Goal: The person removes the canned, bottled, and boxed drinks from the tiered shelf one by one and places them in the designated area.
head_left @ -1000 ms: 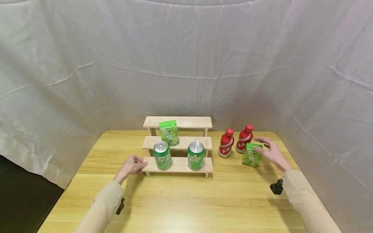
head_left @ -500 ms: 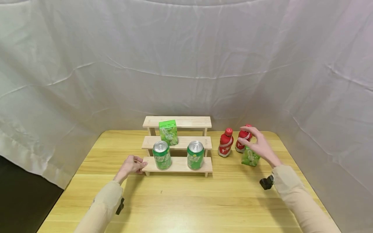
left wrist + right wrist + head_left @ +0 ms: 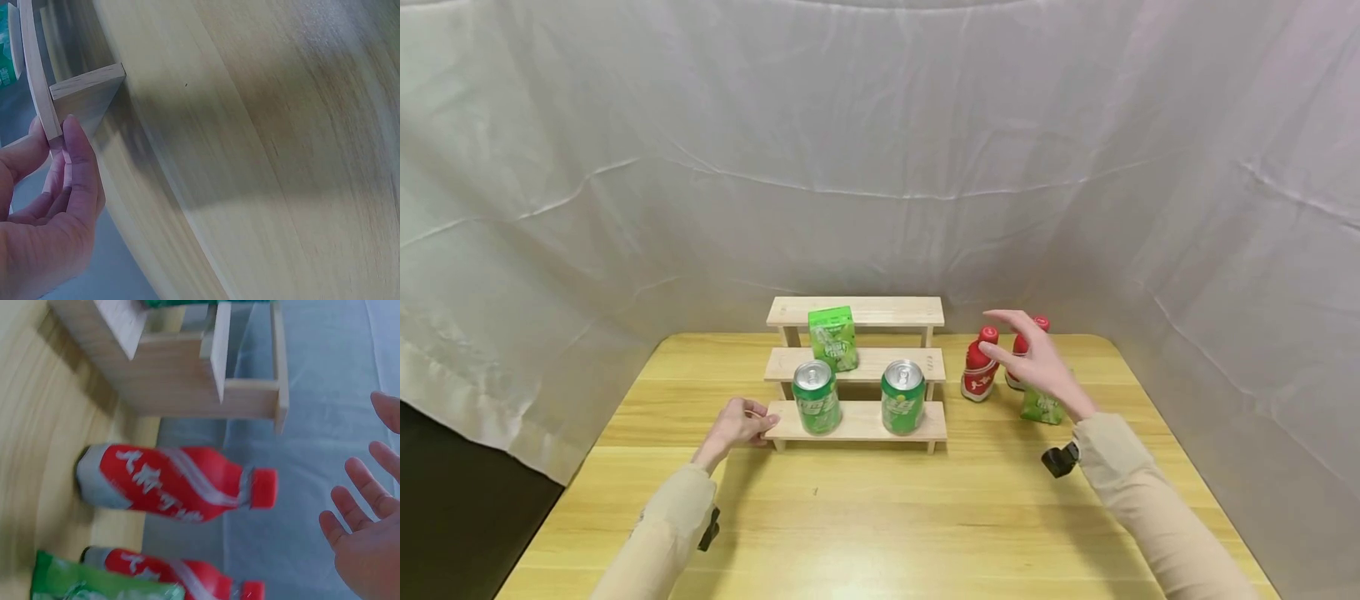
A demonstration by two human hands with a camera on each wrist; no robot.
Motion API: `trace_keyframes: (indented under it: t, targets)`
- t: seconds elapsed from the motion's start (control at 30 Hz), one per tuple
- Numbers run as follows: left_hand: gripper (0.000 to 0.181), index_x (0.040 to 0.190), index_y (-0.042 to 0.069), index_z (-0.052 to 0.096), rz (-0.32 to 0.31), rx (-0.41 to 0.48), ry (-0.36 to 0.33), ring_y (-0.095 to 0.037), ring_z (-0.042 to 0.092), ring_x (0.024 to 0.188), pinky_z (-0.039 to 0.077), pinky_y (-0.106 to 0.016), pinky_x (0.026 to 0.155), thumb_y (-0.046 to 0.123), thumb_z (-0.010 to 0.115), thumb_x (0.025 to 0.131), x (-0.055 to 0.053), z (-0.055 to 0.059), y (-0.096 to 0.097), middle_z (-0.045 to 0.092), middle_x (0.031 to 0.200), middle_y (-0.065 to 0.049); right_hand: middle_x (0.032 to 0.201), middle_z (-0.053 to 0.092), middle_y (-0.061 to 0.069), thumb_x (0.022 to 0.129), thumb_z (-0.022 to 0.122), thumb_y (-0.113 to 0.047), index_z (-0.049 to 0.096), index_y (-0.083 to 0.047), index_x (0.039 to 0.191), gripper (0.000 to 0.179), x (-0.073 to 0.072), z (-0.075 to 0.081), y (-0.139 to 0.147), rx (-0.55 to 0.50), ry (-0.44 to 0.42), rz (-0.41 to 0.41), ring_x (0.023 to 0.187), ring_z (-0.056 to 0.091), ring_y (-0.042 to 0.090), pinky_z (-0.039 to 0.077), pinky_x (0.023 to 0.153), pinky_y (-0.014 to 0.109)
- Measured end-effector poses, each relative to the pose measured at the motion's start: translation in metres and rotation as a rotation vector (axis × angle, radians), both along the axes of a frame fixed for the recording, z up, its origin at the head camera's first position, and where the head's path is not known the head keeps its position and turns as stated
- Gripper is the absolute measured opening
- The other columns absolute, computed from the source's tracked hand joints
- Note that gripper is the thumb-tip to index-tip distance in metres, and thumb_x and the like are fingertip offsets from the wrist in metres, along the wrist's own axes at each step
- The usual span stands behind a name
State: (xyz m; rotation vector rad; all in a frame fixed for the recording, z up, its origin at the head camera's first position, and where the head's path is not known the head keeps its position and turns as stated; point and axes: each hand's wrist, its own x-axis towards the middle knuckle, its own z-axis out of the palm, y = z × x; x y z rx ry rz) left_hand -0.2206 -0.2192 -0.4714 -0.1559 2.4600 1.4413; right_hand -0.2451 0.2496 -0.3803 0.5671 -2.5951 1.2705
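Observation:
My left hand (image 3: 739, 423) pinches the left end of the lowest step of a three-tier wooden rack (image 3: 861, 423), thumb on top and fingers beneath in the left wrist view. My right hand (image 3: 1036, 363) is held above the table with nothing in it, its fingers spread and apart from the nearer red bottle (image 3: 976, 382) in the right wrist view. Behind that hand are a second red bottle (image 3: 156, 569) and a green drink carton (image 3: 1041, 407), both partly covered in the head view.
Two green drink cans (image 3: 817, 408) stand on the lowest step. Another green carton (image 3: 833, 340) is upright on the middle step. Grey cloth (image 3: 880, 167) hangs behind and beside the wooden table (image 3: 880, 517).
My right hand has moved left from the green carton, past the farther bottle, towards the nearer red bottle. My left hand has kept its grip on the rack.

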Motion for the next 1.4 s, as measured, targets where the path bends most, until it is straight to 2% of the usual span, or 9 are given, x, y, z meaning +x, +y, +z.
trace_keyframes:
  t: [0.27,0.5,0.83,1.1,1.23,1.4]
  targets:
    - [0.039,0.118,-0.017,0.055,0.043,-0.044,-0.023,-0.013,0.065,0.064,0.066,-0.031,0.067,0.009,0.07,0.094,0.001,0.003,0.005,0.066,0.087,-0.016,0.148,0.05,0.015,0.095,0.07,-0.017,0.053,-0.011,0.142,0.05,0.0,0.015,-0.026,0.007,0.034,0.054,0.141,0.043,0.034,0.035,0.119,0.064]
    - [0.038,0.119,-0.018,0.054,0.032,-0.052,-0.007,-0.013,0.067,0.067,0.067,-0.033,0.07,0.009,0.068,0.096,0.002,0.001,0.003,0.066,0.089,-0.017,0.149,0.049,0.015,0.095,0.07,-0.017,0.052,-0.01,0.144,0.052,-0.001,0.023,-0.039,0.013,0.026,0.089,0.143,0.041,0.034,0.034,0.121,0.064]
    - [0.039,0.12,-0.017,0.054,0.038,-0.047,-0.021,-0.014,0.067,0.068,0.066,-0.031,0.069,0.01,0.068,0.095,0.003,0.003,0.003,0.066,0.089,-0.015,0.148,0.05,0.016,0.095,0.071,-0.016,0.05,-0.006,0.144,0.055,-0.003,0.022,-0.042,0.033,-0.013,0.086,0.141,0.043,0.036,0.038,0.118,0.061]
    - [0.045,0.118,-0.018,0.053,0.009,-0.013,-0.01,-0.014,0.067,0.068,0.066,-0.027,0.066,0.015,0.072,0.093,0.0,0.001,-0.001,0.065,0.088,-0.016,0.143,0.054,0.019,0.093,0.072,-0.013,0.052,-0.004,0.142,0.053,-0.007,0.025,-0.053,0.017,0.04,0.157,0.136,0.047,0.036,0.039,0.118,0.06]
    - [0.041,0.119,-0.018,0.054,0.028,-0.032,-0.012,-0.013,0.067,0.068,0.066,-0.03,0.067,0.012,0.07,0.095,0.001,0.001,0.002,0.066,0.089,-0.016,0.14,0.056,0.02,0.093,0.072,-0.013,0.054,-0.005,0.14,0.052,-0.009,0.027,-0.061,0.017,0.058,0.189,0.134,0.05,0.034,0.04,0.119,0.057]
    - [0.038,0.119,-0.018,0.055,0.039,-0.044,-0.008,-0.012,0.066,0.067,0.066,-0.029,0.066,0.01,0.069,0.095,0.001,0.001,0.004,0.066,0.088,-0.016,0.139,0.057,0.02,0.093,0.071,-0.01,0.054,-0.003,0.14,0.05,-0.009,0.029,-0.07,0.013,0.076,0.214,0.133,0.05,0.034,0.04,0.117,0.059]
